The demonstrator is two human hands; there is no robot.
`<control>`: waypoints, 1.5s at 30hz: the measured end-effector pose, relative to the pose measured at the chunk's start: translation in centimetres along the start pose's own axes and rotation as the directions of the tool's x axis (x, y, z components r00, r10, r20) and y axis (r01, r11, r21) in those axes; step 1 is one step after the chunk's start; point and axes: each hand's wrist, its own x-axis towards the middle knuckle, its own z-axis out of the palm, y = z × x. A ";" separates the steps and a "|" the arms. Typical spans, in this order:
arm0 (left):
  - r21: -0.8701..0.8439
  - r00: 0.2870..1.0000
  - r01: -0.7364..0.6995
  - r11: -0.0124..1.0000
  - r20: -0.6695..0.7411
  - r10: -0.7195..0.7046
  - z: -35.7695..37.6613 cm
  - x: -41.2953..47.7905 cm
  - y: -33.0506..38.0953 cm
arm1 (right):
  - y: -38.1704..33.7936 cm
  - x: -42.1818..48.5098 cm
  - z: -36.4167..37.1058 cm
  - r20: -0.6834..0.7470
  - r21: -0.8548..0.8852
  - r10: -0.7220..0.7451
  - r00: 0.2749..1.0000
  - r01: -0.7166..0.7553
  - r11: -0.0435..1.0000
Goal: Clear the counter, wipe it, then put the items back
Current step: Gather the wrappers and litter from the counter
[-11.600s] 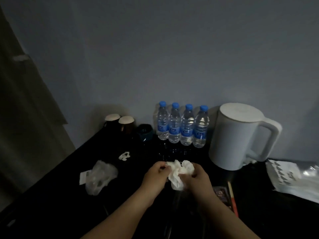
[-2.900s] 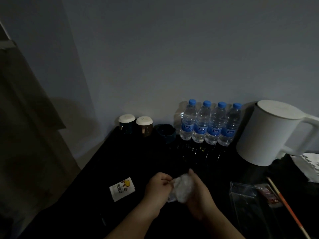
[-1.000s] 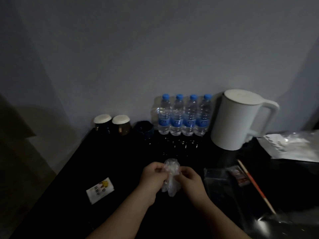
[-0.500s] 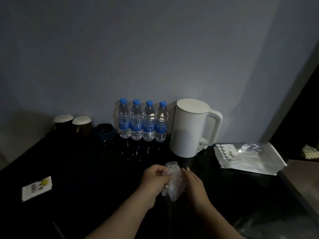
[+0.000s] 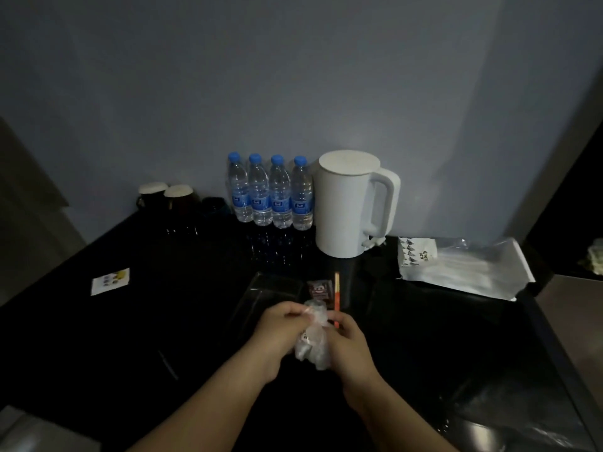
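Both hands meet over the middle of the black counter [image 5: 130, 327]. My left hand [image 5: 277, 331] and my right hand [image 5: 346, 340] pinch a crumpled clear plastic wrapper [image 5: 313, 344] between them, held just above the counter. Against the wall stand several blue-capped water bottles [image 5: 270, 194] and a white kettle [image 5: 352, 203]. Two covered cups [image 5: 166, 194] and a dark bowl [image 5: 213, 205] sit at the back left. A small printed card [image 5: 110, 281] lies at the left.
A clear plastic box [image 5: 267, 288], a small dark packet [image 5: 318, 290] and an orange stick [image 5: 337, 293] lie just beyond my hands. A white plastic bag [image 5: 456, 269] rests at the right. The counter's right edge runs near a grey surface [image 5: 574, 308].
The view has swung back to the left, so the bottles and kettle sit further right. My hands still work the wrapper, and the clear box, packet and stick are in view again.
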 end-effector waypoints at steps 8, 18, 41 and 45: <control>-0.032 1.000 -0.013 0.999 -0.015 0.013 3.5 -8.4 -4.2 | 3.3 -6.9 -4.9 -0.044 -0.045 -0.059 0.997 0.057 0.997; -0.007 0.995 0.045 0.999 0.086 -0.044 13.5 -17.4 -9.7 | 4.7 -17.6 -16.9 -0.124 -0.182 -0.101 0.987 0.077 0.980; 0.321 0.983 0.138 0.937 0.075 -0.170 54.7 -13.0 -15.9 | 0.4 -11.1 -58.5 -0.290 -0.122 0.173 0.941 -0.215 0.969; 0.371 0.971 0.222 0.902 0.004 -0.241 56.1 -10.7 -19.3 | 2.3 -9.6 -60.9 -0.308 -0.088 0.267 0.913 -0.306 0.948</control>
